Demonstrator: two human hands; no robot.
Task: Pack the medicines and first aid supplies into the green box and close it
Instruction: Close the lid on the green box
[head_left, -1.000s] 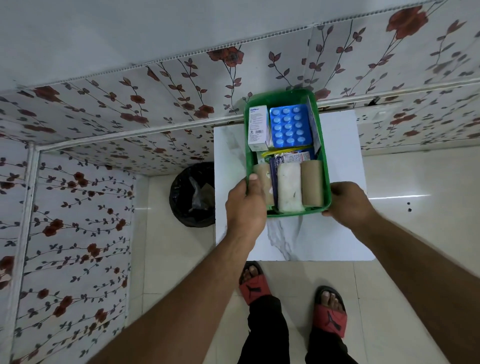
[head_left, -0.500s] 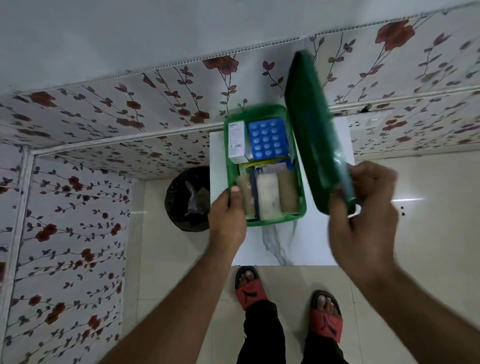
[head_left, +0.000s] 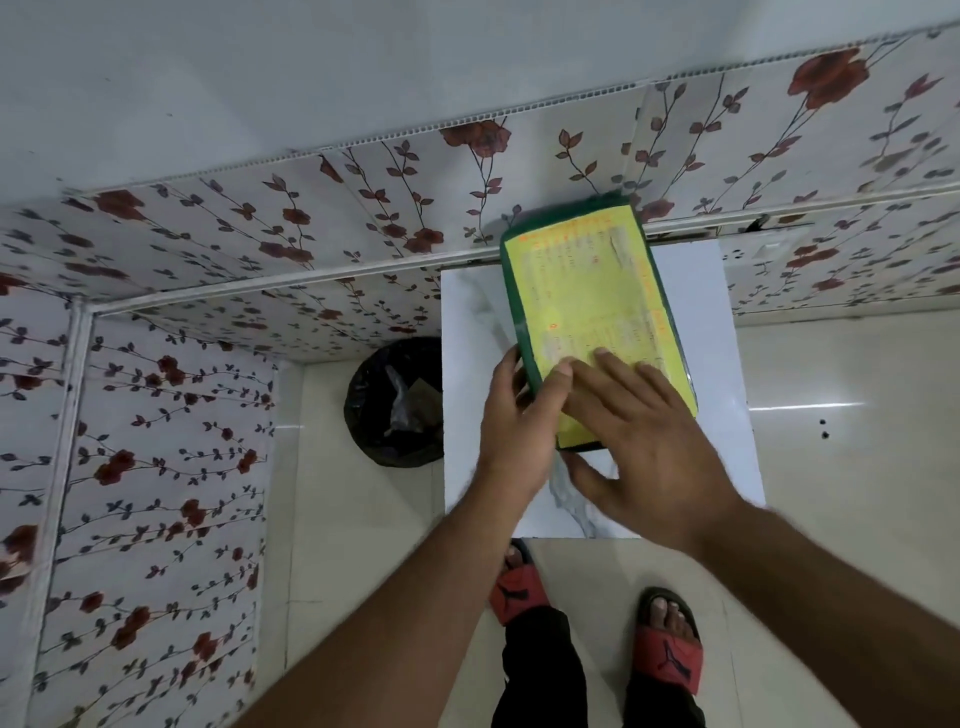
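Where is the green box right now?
In the head view the green box, lid down, sits on the white table against the floral wall, right of the black bin, with both hands on its near end.

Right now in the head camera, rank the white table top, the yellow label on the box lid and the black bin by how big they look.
1. White table top, largest.
2. Yellow label.
3. Black bin, smallest as seen, though the table hides part of it and it sits farther down on the floor, so its true size is unsure.

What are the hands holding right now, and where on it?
The left hand grips the green box at its near left edge; the right hand lies flat on the lid.
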